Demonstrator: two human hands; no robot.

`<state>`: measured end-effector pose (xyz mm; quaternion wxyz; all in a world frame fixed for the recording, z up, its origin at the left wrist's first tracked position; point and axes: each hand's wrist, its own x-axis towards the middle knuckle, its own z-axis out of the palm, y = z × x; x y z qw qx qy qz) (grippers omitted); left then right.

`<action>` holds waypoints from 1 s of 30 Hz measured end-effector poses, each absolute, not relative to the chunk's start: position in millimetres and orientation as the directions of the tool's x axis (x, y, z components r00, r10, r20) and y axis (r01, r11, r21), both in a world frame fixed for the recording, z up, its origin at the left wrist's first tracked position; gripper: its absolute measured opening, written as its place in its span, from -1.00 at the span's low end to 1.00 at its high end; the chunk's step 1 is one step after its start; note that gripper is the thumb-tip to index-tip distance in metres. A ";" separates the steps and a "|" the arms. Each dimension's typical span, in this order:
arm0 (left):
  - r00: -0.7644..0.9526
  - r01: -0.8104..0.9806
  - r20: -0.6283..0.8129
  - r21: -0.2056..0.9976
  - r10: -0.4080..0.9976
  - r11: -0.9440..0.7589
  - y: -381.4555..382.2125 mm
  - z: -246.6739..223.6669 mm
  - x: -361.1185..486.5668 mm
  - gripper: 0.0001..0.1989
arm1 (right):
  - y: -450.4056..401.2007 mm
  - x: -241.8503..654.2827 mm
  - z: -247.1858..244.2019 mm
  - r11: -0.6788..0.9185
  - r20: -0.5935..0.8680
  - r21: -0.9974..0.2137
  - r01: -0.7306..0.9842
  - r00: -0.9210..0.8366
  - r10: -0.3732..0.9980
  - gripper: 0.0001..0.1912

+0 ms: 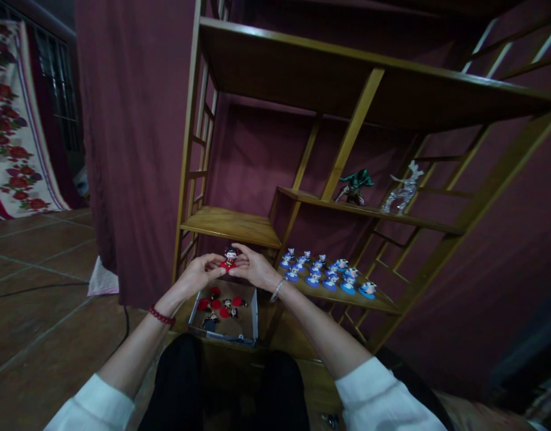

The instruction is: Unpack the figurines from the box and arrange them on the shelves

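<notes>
Between my two hands a small black-haired figurine (231, 257) on a red base is held upright, above a box. My left hand (201, 275) pinches its base from the left. My right hand (253, 266) has its fingers closed on it from the right. Just below lies the open cardboard box (254, 317) with several similar red-based figurines (228, 308) tipped over inside. To the right, rows of small figurines (314, 276) on blue and purple bases stand on a low shelf (369, 300).
A wooden shelf unit (349, 131) rises in front, with a small upper-left board (233, 224). A green figure (356, 187) and a silver figure (403, 190) stand on its middle shelf. A dark red curtain (131, 149) hangs at the left; a cable (42, 287) crosses the tiled floor.
</notes>
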<state>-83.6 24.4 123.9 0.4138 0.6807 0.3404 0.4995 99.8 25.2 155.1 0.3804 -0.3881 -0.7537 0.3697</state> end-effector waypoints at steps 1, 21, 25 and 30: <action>0.265 0.077 0.416 0.890 0.870 -0.450 25.3 125.3 -84.9 -0.66 | 27.0 99.0 156.6 0.428 0.292 -0.851 0.303 -0.404 0.867 -0.21; 0.109 0.333 0.650 0.689 0.752 -0.644 23.6 175.3 -96.4 -0.70 | 41.8 80.8 218.1 0.517 0.364 -0.826 0.226 -0.486 0.794 -0.31; 0.083 0.436 0.668 0.643 0.740 -0.630 30.9 182.8 -97.4 -0.75 | 52.4 78.4 225.9 0.536 0.376 -0.795 0.284 -0.463 0.803 -0.34; 0.085 0.558 0.690 0.565 0.719 -0.608 41.7 188.2 -99.7 -0.78 | 67.2 74.1 227.8 0.543 0.395 -0.773 0.329 -0.420 0.817 -0.36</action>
